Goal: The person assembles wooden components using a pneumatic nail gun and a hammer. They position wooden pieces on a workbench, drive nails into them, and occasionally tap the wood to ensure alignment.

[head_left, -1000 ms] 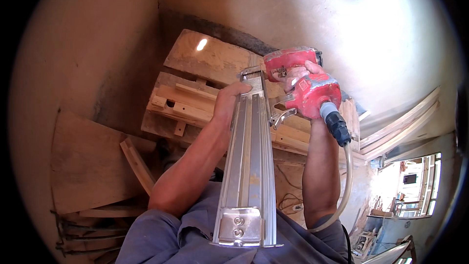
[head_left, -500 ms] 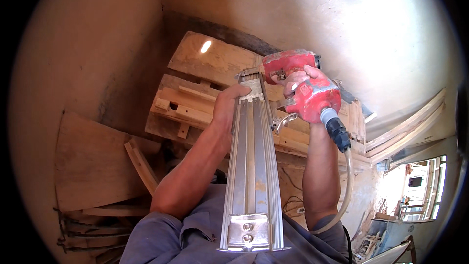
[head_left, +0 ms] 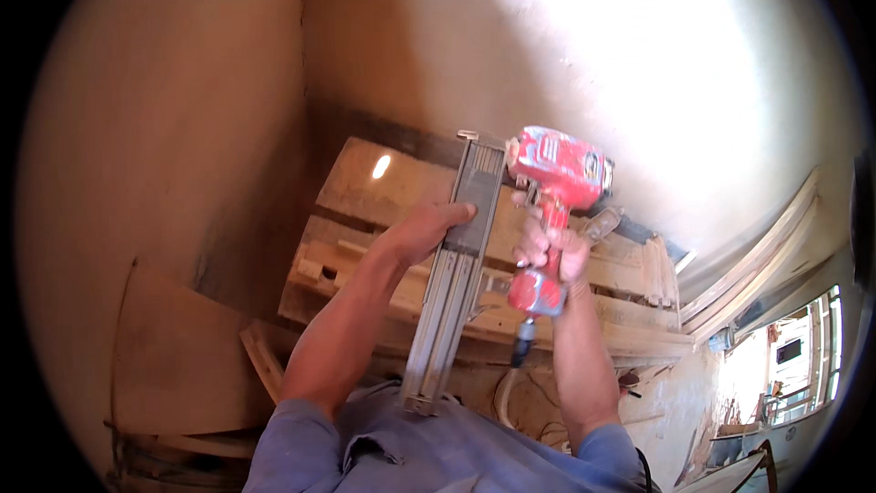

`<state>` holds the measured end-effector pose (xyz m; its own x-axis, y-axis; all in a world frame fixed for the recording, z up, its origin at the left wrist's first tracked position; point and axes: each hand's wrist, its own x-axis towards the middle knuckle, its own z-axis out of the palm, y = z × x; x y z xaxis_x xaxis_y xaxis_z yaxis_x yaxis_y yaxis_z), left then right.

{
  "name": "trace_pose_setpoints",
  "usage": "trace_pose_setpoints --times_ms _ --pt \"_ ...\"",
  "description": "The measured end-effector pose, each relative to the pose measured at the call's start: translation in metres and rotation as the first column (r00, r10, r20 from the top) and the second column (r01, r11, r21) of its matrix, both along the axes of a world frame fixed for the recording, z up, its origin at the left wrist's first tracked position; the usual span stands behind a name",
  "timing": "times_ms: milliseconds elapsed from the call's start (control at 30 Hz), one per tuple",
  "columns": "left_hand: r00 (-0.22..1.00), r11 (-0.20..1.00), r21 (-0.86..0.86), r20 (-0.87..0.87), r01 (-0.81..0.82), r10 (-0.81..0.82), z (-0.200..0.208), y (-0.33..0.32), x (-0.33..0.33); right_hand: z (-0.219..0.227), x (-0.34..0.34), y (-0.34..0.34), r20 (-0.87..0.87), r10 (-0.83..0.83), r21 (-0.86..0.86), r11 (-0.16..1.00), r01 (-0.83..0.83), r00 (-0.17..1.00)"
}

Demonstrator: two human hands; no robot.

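A red air nail gun (head_left: 553, 164) with scuffed paint is held up in front of me. My right hand (head_left: 553, 251) is closed around its red handle. The long grey metal magazine (head_left: 445, 297) slants down toward my shirt. My left hand (head_left: 425, 230) grips the magazine near its far end, thumb laid over the top and the other fingers hidden beneath. From the base of the handle a black hose fitting (head_left: 524, 345) runs into a pale air hose (head_left: 504, 397).
Beneath the nail gun lies a wooden workbench (head_left: 365, 187) with loose wood strips (head_left: 356, 288) on it. Walls rise behind and to the left. A board (head_left: 187, 356) leans at the left. Long strips (head_left: 762, 265) lean at the right, near a bright window (head_left: 803, 356).
The nail gun has turned and moved farther from my view. Its magazine's near end swung left and down, and the handle now shows side-on. Both hands keep their hold.
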<state>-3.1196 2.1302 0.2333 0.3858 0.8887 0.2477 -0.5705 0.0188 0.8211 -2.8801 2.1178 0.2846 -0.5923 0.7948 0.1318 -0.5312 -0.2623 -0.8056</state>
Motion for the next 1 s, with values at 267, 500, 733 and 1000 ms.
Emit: trace_pose_setpoints --times_ms 267,500,733,1000 --pt "0.952 0.941 0.338 -0.292 0.016 0.089 0.018 -0.015 -0.009 -0.003 -0.003 -0.041 0.045 -0.147 -0.021 0.989 0.148 0.988" --pt "0.926 0.904 0.423 -0.363 0.065 0.103 0.040 -0.021 -0.008 -0.019 -0.002 -0.051 -0.037 -0.235 -0.037 0.972 0.234 0.971" --pt "0.907 0.894 0.436 -0.410 0.106 0.093 0.044 -0.018 -0.007 -0.035 0.003 -0.047 -0.107 -0.210 -0.014 0.978 0.210 0.972" --pt "0.887 0.898 0.418 -0.456 0.138 0.076 0.046 -0.019 -0.010 -0.032 -0.003 -0.050 -0.157 -0.168 -0.051 0.985 0.162 0.973"
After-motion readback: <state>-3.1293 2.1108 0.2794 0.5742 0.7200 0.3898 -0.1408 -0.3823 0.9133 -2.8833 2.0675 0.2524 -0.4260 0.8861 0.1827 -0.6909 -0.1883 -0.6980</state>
